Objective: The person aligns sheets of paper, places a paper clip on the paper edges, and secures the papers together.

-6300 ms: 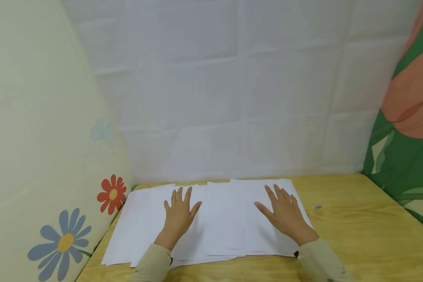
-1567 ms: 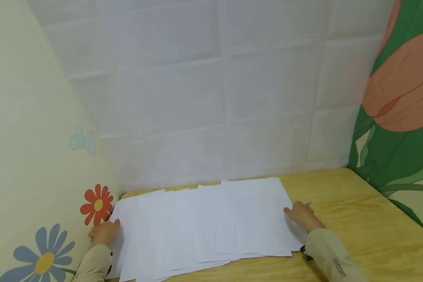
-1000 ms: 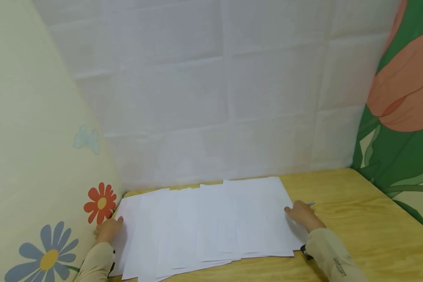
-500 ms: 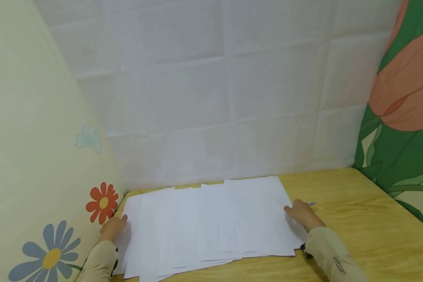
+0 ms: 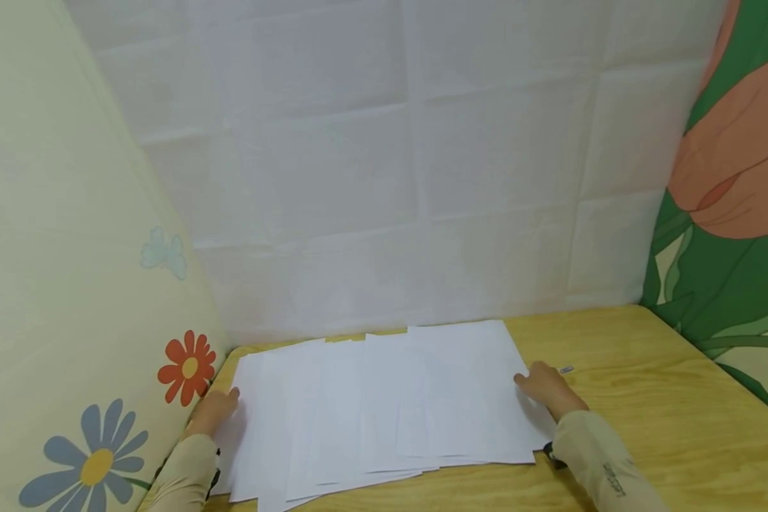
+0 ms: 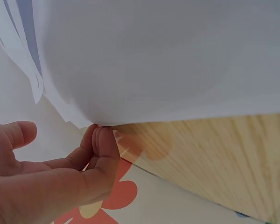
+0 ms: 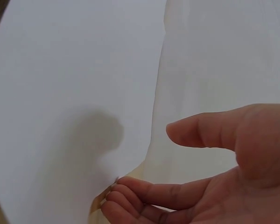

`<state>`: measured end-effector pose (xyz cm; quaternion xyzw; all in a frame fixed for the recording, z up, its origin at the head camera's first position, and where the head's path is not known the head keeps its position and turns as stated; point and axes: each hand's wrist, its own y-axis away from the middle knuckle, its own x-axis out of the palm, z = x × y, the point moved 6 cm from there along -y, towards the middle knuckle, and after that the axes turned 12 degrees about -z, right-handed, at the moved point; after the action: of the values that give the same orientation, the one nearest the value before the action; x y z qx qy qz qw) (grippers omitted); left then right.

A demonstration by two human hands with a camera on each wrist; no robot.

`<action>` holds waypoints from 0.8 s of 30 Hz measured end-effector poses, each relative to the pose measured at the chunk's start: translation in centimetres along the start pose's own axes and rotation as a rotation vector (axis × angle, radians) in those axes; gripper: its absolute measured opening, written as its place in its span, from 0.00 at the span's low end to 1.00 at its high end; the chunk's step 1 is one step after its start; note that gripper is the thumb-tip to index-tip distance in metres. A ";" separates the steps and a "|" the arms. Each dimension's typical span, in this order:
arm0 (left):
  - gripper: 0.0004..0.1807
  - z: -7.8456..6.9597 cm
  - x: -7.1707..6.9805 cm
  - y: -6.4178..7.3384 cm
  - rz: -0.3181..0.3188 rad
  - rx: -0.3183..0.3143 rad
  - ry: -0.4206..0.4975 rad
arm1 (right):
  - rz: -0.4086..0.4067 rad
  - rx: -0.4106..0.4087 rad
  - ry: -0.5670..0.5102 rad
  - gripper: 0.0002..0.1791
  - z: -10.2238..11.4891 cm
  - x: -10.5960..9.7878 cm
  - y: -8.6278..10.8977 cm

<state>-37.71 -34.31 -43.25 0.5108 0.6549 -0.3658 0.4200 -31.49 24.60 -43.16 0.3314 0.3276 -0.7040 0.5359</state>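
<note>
Several white paper sheets point(image 5: 384, 405) lie overlapping in a wide fan on the wooden table. At the fan's left edge is my left hand point(image 5: 214, 411). The left wrist view shows its bent fingertips point(image 6: 102, 135) touching the paper edge, the thumb point(image 6: 22, 133) held apart. My right hand point(image 5: 547, 387) is at the opposite edge. In the right wrist view its fingertips point(image 7: 123, 196) meet the sheet's edge, while the thumb point(image 7: 191, 130) stands away from the paper and casts a shadow on it. Neither hand pinches a sheet.
A small, shiny clip-like item point(image 5: 566, 370) lies on the table point(image 5: 646, 398) just beyond my right hand. A creased white sheet of backdrop point(image 5: 390, 178) closes off the back. The flower-painted wall point(image 5: 102, 284) is close beside my left hand.
Earlier both hands hovered spread over the sheets; then they went to the outer edges. Over the last second my left hand moves right and the left sheets shift inward; the right hand stays nearly still.
</note>
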 end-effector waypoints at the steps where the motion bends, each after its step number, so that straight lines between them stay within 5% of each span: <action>1: 0.32 -0.1 0.0 0.0 -0.001 0.010 -0.005 | -0.001 -0.002 -0.002 0.25 0.0 0.0 0.0; 8: 0.32 -1.0 0.0 0.0 -0.015 0.077 -0.023 | -0.001 -0.002 0.004 0.26 0.0 0.2 -0.1; 18: 0.34 -1.2 0.8 0.3 0.054 -0.061 0.083 | 0.022 0.002 -0.003 0.27 -0.1 0.6 -0.2; 24: 0.34 -2.0 0.9 0.9 0.058 -0.090 0.141 | 0.032 -0.014 -0.026 0.26 0.2 0.7 -0.1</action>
<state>-37.29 -32.01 -43.39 0.5348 0.6835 -0.2869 0.4056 -31.80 24.05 -43.62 0.3236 0.3203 -0.6974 0.5534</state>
